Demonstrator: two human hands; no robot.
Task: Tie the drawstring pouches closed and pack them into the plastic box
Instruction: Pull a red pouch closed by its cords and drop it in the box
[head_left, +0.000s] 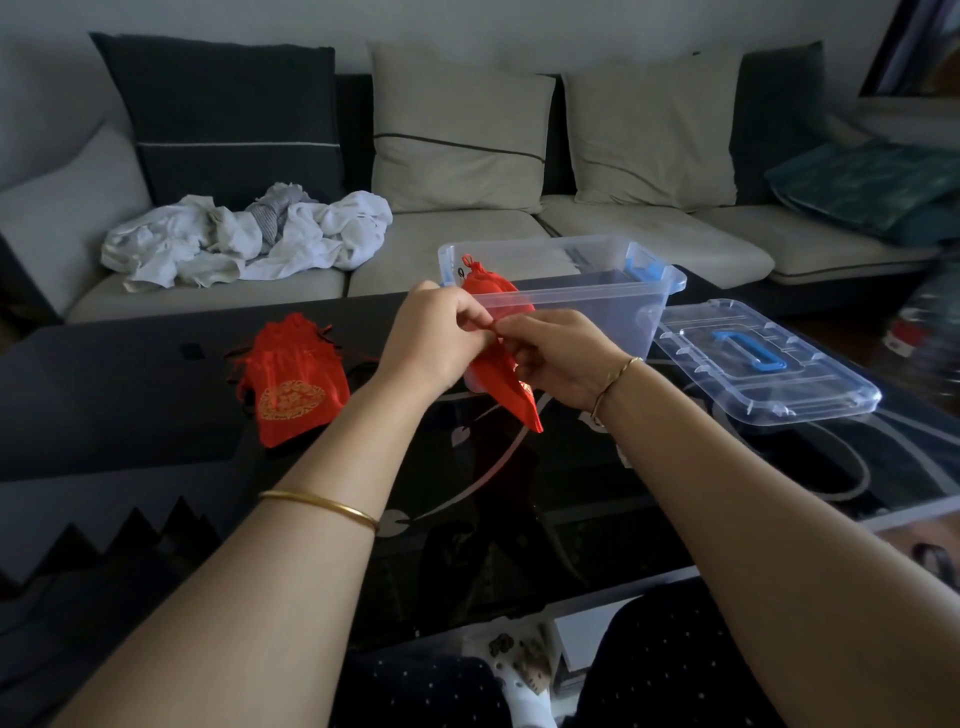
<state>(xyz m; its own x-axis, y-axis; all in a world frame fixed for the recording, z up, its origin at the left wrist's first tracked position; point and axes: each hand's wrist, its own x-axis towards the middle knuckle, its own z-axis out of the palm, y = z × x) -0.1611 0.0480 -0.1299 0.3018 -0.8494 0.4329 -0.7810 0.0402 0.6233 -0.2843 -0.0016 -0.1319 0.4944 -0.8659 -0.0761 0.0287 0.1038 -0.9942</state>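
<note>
Left hand (436, 338) and right hand (556, 358) pinch the drawstring (496, 325) of the red pouch (514, 397) over the desk (156, 410) middle; a slack knot may slip undone in the plastic box (571, 297).

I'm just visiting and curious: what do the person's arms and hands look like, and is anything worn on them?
Two bare hands, no gloves: the left hand and right hand. Both forearms are uncovered, no sleeves in view. A plain gold bangle circles the left forearm; a thinner gold bracelet sits at the right wrist. No rings can be made out.
</note>
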